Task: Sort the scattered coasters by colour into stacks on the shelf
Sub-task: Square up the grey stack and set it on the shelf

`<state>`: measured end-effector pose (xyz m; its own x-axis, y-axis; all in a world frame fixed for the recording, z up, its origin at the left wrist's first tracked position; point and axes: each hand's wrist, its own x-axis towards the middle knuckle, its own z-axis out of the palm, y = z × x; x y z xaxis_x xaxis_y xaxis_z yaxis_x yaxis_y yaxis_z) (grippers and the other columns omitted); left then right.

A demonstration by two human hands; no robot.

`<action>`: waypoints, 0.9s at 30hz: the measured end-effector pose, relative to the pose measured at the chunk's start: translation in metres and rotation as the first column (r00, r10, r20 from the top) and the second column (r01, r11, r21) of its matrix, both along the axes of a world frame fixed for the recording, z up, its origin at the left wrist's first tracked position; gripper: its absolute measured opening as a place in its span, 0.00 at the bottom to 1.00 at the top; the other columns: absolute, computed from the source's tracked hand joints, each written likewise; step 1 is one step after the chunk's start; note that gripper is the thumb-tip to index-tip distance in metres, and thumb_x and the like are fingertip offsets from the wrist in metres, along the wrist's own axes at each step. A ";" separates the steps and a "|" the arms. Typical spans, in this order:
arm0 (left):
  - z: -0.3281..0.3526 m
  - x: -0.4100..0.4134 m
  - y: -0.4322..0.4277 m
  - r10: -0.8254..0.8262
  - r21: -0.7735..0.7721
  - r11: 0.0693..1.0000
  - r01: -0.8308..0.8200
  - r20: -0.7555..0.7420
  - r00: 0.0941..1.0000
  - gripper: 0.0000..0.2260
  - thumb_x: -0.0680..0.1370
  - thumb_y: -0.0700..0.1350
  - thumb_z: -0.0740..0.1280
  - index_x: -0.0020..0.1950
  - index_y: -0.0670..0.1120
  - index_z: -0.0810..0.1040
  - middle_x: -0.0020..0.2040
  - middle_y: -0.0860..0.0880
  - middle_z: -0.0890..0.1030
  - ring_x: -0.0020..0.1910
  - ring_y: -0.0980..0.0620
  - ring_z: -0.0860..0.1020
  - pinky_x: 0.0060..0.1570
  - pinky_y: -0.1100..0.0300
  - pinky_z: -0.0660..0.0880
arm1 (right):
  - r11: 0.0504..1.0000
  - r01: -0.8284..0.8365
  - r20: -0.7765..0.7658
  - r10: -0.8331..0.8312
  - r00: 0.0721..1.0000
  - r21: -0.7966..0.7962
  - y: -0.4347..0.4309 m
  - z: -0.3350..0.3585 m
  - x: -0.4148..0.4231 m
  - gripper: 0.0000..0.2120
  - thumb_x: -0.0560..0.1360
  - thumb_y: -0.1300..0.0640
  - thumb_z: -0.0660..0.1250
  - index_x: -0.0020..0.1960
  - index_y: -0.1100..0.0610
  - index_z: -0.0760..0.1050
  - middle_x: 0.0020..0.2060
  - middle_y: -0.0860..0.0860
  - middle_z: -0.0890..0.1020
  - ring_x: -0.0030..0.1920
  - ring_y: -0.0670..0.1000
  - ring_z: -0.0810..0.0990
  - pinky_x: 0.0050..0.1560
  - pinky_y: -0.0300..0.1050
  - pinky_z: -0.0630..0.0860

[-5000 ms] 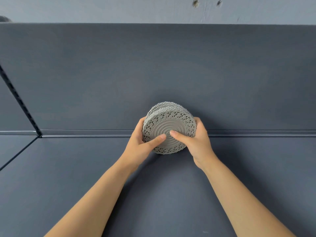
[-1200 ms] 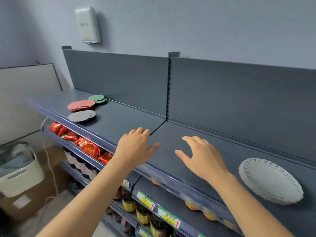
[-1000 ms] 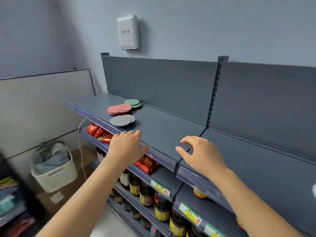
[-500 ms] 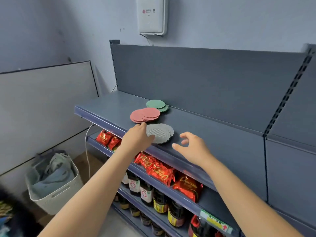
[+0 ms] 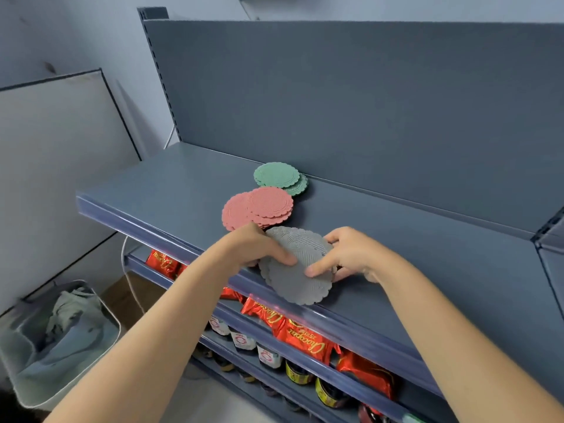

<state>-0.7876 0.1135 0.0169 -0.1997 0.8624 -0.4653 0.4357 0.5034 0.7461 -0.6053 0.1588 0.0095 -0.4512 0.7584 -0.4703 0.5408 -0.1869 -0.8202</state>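
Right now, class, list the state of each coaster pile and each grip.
grey coasters: fanned, at the shelf front edge, held.
pink coasters: uneven stack, lying flat.
green coasters: offset stack, lying flat.
left grip: holds grey coasters.
right grip: pinches grey coasters.

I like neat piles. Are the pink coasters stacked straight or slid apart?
Slid apart: the pink coasters overlap, the upper ones shifted off the lowest.

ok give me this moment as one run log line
grey coasters: at shelf front edge | left hand: grips them | right hand: grips them | pink coasters, green coasters: behind
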 end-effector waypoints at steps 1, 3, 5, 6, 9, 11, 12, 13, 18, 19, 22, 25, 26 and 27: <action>0.000 -0.001 0.001 -0.030 0.012 0.999 0.030 -0.011 1.000 0.16 0.63 0.45 0.79 0.46 0.44 0.78 0.49 0.46 0.82 0.48 0.50 0.80 0.47 0.53 0.80 | 1.000 0.001 0.004 -0.001 1.000 -0.006 0.000 0.000 0.000 0.16 0.63 0.68 0.78 0.46 0.59 0.76 0.41 0.53 0.83 0.39 0.49 0.83 0.35 0.42 0.82; -0.001 -0.002 0.002 -0.096 0.074 0.992 0.099 -0.045 0.994 0.20 0.63 0.46 0.79 0.51 0.46 0.76 0.51 0.49 0.80 0.49 0.52 0.78 0.47 0.58 0.77 | 0.999 0.040 0.008 -0.040 0.999 0.002 -0.004 -0.001 -0.001 0.21 0.62 0.67 0.78 0.52 0.60 0.75 0.45 0.53 0.82 0.42 0.50 0.82 0.35 0.43 0.81; -0.003 -0.001 0.002 -0.182 0.153 0.971 0.182 -0.016 0.983 0.29 0.62 0.45 0.80 0.60 0.46 0.73 0.56 0.51 0.78 0.55 0.51 0.76 0.57 0.55 0.75 | 0.992 0.127 -0.031 -0.126 0.992 0.019 -0.011 -0.003 -0.001 0.28 0.62 0.68 0.78 0.58 0.59 0.71 0.51 0.54 0.81 0.47 0.50 0.82 0.38 0.44 0.81; -0.004 -0.001 -0.001 -0.229 0.202 0.954 0.220 0.023 0.973 0.32 0.61 0.44 0.81 0.62 0.45 0.72 0.58 0.51 0.77 0.57 0.50 0.76 0.59 0.53 0.74 | 0.985 0.171 -0.073 -0.169 0.983 0.022 -0.017 -0.003 0.000 0.29 0.63 0.68 0.78 0.59 0.58 0.69 0.53 0.54 0.80 0.49 0.50 0.82 0.40 0.44 0.81; -0.005 0.001 -0.006 -0.309 0.328 0.913 0.245 0.161 0.937 0.27 0.62 0.42 0.80 0.57 0.44 0.74 0.54 0.48 0.81 0.55 0.48 0.79 0.54 0.51 0.78 | 0.950 0.312 -0.227 -0.298 0.927 0.029 -0.041 -0.001 0.007 0.30 0.65 0.68 0.76 0.62 0.55 0.67 0.56 0.53 0.80 0.51 0.49 0.81 0.41 0.43 0.81; 0.000 0.007 -0.010 -0.337 0.365 0.906 0.215 0.314 0.888 0.20 0.66 0.38 0.78 0.54 0.45 0.75 0.53 0.47 0.82 0.52 0.48 0.80 0.40 0.56 0.80 | 0.892 0.450 -0.330 -0.413 0.849 0.041 -0.061 0.005 0.013 0.30 0.66 0.65 0.76 0.63 0.53 0.67 0.56 0.51 0.80 0.53 0.49 0.81 0.45 0.45 0.81; 0.005 0.012 -0.013 -0.364 0.377 0.901 0.214 0.389 0.846 0.20 0.67 0.38 0.76 0.55 0.45 0.75 0.53 0.47 0.82 0.52 0.47 0.81 0.36 0.58 0.79 | 0.847 0.531 -0.397 -0.479 0.783 0.023 -0.072 0.008 0.018 0.29 0.67 0.64 0.76 0.63 0.52 0.68 0.55 0.51 0.81 0.54 0.50 0.82 0.48 0.47 0.81; 0.007 0.020 -0.015 -0.404 0.396 0.889 0.230 0.442 0.801 0.20 0.68 0.37 0.75 0.57 0.45 0.75 0.53 0.48 0.82 0.52 0.48 0.81 0.35 0.59 0.78 | 0.796 0.605 -0.470 -0.542 0.696 -0.021 -0.084 0.009 0.024 0.27 0.68 0.63 0.75 0.63 0.53 0.69 0.55 0.51 0.81 0.54 0.51 0.82 0.50 0.49 0.81; 0.018 0.096 -0.041 -0.629 0.473 0.761 0.443 0.373 0.682 0.21 0.70 0.38 0.74 0.59 0.46 0.73 0.52 0.50 0.81 0.49 0.51 0.80 0.32 0.66 0.76 | 0.538 0.841 -0.570 -0.709 0.416 -0.055 -0.158 0.009 0.070 0.16 0.72 0.65 0.70 0.59 0.58 0.76 0.53 0.53 0.84 0.53 0.53 0.83 0.54 0.52 0.79; 0.018 0.117 -0.048 -0.669 0.482 0.728 0.488 0.341 0.661 0.23 0.70 0.38 0.75 0.61 0.48 0.71 0.53 0.51 0.79 0.49 0.52 0.79 0.32 0.67 0.75 | 0.485 0.874 -0.561 -0.735 0.381 -0.042 -0.174 0.007 0.086 0.16 0.72 0.64 0.71 0.59 0.59 0.76 0.53 0.53 0.84 0.53 0.53 0.83 0.55 0.53 0.79; 0.016 0.191 -0.078 -0.741 0.463 0.666 0.584 0.318 0.592 0.31 0.70 0.38 0.74 0.65 0.53 0.62 0.52 0.52 0.74 0.47 0.58 0.76 0.37 0.67 0.77 | 0.321 0.944 -0.552 -0.802 0.228 -0.077 -0.228 0.001 0.150 0.15 0.71 0.62 0.72 0.57 0.59 0.78 0.51 0.53 0.85 0.52 0.53 0.83 0.52 0.52 0.80; 0.003 0.276 -0.119 -0.821 0.452 0.568 0.687 0.259 0.509 0.28 0.71 0.38 0.73 0.66 0.50 0.65 0.57 0.49 0.73 0.47 0.59 0.75 0.47 0.60 0.78 | 0.185 0.976 -0.563 -0.822 0.088 -0.118 -0.284 -0.011 0.225 0.13 0.71 0.63 0.72 0.55 0.59 0.79 0.50 0.54 0.85 0.51 0.54 0.84 0.52 0.52 0.79; -0.001 0.305 -0.134 -0.839 0.446 0.541 0.713 0.237 0.489 0.28 0.71 0.39 0.74 0.67 0.48 0.65 0.58 0.49 0.72 0.49 0.57 0.75 0.49 0.58 0.79 | 0.150 0.981 -0.560 -0.827 0.057 -0.123 -0.302 -0.015 0.251 0.13 0.71 0.63 0.72 0.54 0.59 0.79 0.49 0.54 0.85 0.50 0.53 0.84 0.50 0.51 0.80; -0.006 0.336 -0.148 -0.854 0.441 0.517 0.733 0.215 0.473 0.29 0.71 0.40 0.74 0.68 0.47 0.65 0.60 0.49 0.72 0.52 0.54 0.75 0.51 0.56 0.78 | 0.121 0.984 -0.552 -0.834 0.030 -0.130 -0.320 -0.019 0.277 0.12 0.71 0.63 0.72 0.54 0.59 0.79 0.49 0.55 0.85 0.49 0.54 0.84 0.48 0.50 0.80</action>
